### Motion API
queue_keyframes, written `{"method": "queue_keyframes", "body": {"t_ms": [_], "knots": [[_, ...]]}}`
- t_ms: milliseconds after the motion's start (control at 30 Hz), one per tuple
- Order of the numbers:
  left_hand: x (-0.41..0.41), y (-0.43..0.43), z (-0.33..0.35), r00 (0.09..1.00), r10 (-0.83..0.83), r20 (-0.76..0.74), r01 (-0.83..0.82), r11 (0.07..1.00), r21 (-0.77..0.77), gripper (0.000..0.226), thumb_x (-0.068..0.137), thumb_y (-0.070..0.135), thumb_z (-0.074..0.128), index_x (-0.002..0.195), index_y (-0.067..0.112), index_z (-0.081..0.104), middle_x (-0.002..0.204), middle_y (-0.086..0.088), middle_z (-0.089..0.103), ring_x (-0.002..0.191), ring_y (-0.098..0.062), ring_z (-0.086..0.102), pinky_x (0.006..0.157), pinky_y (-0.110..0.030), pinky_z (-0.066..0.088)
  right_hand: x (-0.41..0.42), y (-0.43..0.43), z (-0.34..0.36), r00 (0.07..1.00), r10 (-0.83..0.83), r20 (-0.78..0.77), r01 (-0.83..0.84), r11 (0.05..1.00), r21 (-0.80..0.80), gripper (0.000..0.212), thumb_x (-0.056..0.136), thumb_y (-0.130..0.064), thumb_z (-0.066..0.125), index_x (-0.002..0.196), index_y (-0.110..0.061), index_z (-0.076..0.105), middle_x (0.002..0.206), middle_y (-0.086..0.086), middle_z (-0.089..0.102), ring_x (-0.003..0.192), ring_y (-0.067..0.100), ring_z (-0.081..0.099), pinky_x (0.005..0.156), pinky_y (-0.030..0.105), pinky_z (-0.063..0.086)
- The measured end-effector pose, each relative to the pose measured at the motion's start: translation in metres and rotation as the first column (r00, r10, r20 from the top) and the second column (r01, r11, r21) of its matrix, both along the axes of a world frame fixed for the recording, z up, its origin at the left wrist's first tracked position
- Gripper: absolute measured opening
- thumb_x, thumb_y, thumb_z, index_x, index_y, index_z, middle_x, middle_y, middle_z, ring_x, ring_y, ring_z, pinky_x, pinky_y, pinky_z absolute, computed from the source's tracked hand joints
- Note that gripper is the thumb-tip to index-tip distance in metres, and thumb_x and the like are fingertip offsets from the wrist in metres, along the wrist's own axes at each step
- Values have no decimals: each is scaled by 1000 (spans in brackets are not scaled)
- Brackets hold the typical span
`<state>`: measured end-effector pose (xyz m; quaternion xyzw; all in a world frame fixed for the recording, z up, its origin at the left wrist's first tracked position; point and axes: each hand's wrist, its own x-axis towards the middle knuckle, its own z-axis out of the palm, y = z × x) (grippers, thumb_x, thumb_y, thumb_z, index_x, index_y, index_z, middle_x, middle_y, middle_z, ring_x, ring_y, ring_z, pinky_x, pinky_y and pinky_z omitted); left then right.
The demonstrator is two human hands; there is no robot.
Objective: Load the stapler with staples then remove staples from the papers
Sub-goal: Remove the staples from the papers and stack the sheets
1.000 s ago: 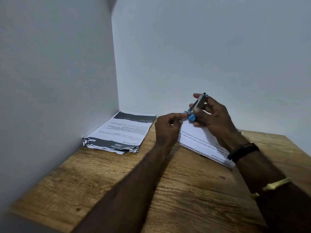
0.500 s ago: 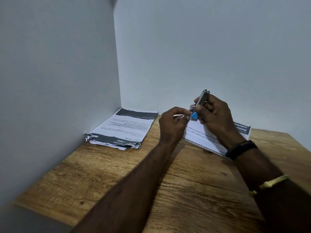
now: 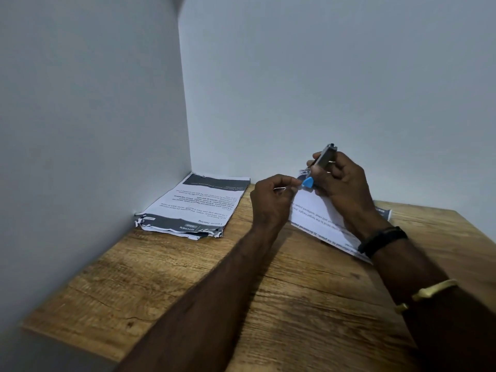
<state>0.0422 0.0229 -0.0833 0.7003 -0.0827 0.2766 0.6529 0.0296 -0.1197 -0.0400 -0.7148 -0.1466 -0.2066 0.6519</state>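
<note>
Seen from the head camera, the right hand (image 3: 341, 183) is gripping a small metal stapler (image 3: 325, 156) right of centre, its fingers curling round the body and tilting it so that the silver end is pointing up and the blue tip (image 3: 308, 182) down to the left; the left hand (image 3: 271, 202) is curling just beside that blue tip, thumb and forefinger pinching a thin pale strip (image 3: 280, 188) too small to name; a printed sheet (image 3: 316, 214) is lying on the wooden table (image 3: 268, 304) beneath both hands; a stack of papers (image 3: 198, 208) is sitting left of centre, against the wall corner; a black wristband (image 3: 382, 241) and a yellow band (image 3: 432, 288) are circling the right forearm.
</note>
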Motion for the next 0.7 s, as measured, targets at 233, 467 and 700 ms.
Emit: {"method": "queue_keyframes", "body": {"t_ms": [233, 467, 700], "knots": [[5, 15, 1, 969, 214, -121, -227, 967, -114, 26, 88, 8, 69, 112, 17, 76, 116, 0, 74, 107, -13, 67, 98, -29, 54, -17, -3, 15, 977, -210, 21, 211, 968, -135, 29, 88, -37, 77, 108, -16, 74, 86, 3, 79, 83, 18, 77, 81, 47, 63], [7, 24, 2, 953, 231, -198, -273, 937, -220, 51, 84, 8, 77, 133, 12, 62, 137, -7, 60, 121, -16, 56, 104, -32, 50, -36, 14, -4, 924, -372, -91, 171, 614, -771, 35, 69, -41, 81, 55, -16, 61, 56, -6, 61, 60, 17, 62, 53, 27, 41], [6, 22, 4, 965, 163, -203, -212, 946, -247, 54, 84, 9, 77, 136, 14, 61, 142, -8, 59, 133, -21, 52, 105, -29, 45, -30, 27, -30, 879, -477, -24, 193, 401, -896, 33, 68, -48, 77, 70, -17, 66, 73, -2, 65, 72, 21, 64, 53, 25, 38]]}}
